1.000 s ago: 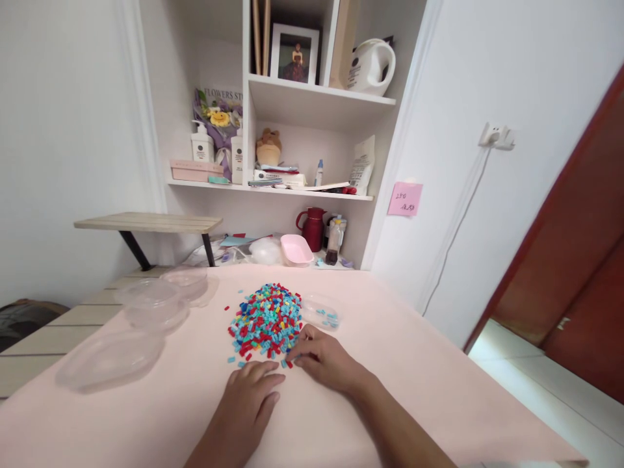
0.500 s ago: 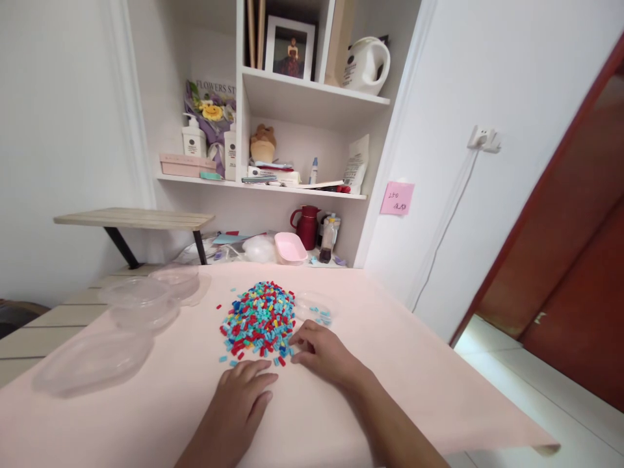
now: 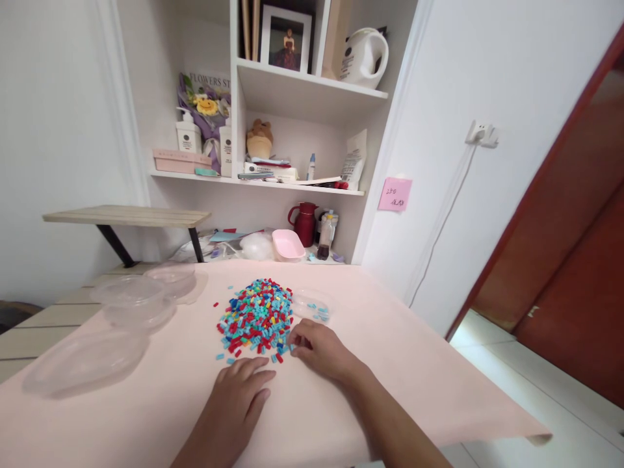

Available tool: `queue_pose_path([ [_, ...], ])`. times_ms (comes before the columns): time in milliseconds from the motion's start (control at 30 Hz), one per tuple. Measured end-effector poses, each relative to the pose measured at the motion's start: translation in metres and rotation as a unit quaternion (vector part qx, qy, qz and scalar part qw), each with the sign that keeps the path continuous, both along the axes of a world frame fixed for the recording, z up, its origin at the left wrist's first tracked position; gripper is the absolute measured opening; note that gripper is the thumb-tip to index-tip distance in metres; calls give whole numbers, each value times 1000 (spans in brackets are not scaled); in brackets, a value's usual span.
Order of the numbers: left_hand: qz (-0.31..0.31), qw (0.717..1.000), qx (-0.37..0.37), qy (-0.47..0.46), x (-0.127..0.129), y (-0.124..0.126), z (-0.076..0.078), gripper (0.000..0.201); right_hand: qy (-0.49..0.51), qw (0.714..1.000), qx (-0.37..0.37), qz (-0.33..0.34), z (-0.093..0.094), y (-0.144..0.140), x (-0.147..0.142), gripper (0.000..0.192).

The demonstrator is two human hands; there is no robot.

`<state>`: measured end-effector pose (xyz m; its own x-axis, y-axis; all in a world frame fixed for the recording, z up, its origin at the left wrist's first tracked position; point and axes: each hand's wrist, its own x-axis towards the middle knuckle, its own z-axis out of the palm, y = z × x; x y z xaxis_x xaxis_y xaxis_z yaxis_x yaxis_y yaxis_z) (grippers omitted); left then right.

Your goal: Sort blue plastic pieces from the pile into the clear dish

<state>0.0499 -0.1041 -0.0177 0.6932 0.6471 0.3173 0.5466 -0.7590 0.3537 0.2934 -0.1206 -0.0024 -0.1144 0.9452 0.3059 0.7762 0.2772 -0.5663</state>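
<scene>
A heap of small toy bricks (image 3: 256, 312) in red, light blue, dark blue, green and yellow lies on the pink tablecloth (image 3: 390, 364). At the heap's lower right edge, my right hand (image 3: 319, 348) has thumb and fingers closed in a pinch on a light-blue toy brick (image 3: 292, 348), mostly covered by the fingertips. My left hand (image 3: 244, 390) rests on the cloth just in front of the heap, fingers stretched and thumb apart, holding nothing. Behind my right hand, a clear plastic container (image 3: 302, 299) has several light-blue bricks in it.
To the left stand clear plastic containers (image 3: 134, 292), with another clear piece (image 3: 88, 361) nearer me. A pink basin (image 3: 287, 245) and a red jug (image 3: 305, 224) are at the back under the shelves (image 3: 312, 84). A small wooden stand (image 3: 127, 216) is at the back left.
My right thumb and fingers have drawn closer together at the heap's edge. My left hand has stayed nearly in place. The whole view has shifted slightly.
</scene>
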Motion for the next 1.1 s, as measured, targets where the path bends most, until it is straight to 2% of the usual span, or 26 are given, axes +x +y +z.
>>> queue_pose_path([
  [300,3,1000,6,19,0,-1,-1,33,30,999,13,2,-3,1,1,15],
  [467,-3,1000,28,10,0,-1,-1,31,67,996,54,-18,1,0,-3,12],
  [600,-4,999,48,-1,0,2,-6,31,114,977,136,-116,7,1,5,10],
  [733,-4,998,66,-25,0,5,-14,30,153,934,210,-245,10,4,24,24],
  [833,-2,997,67,-32,0,6,-17,30,167,914,229,-292,11,6,37,30],
  [1000,-6,997,66,-40,-1,8,-21,30,174,919,218,-279,10,6,42,47],
  [1100,-7,997,63,-44,0,7,-19,30,166,935,200,-241,10,2,37,44],
])
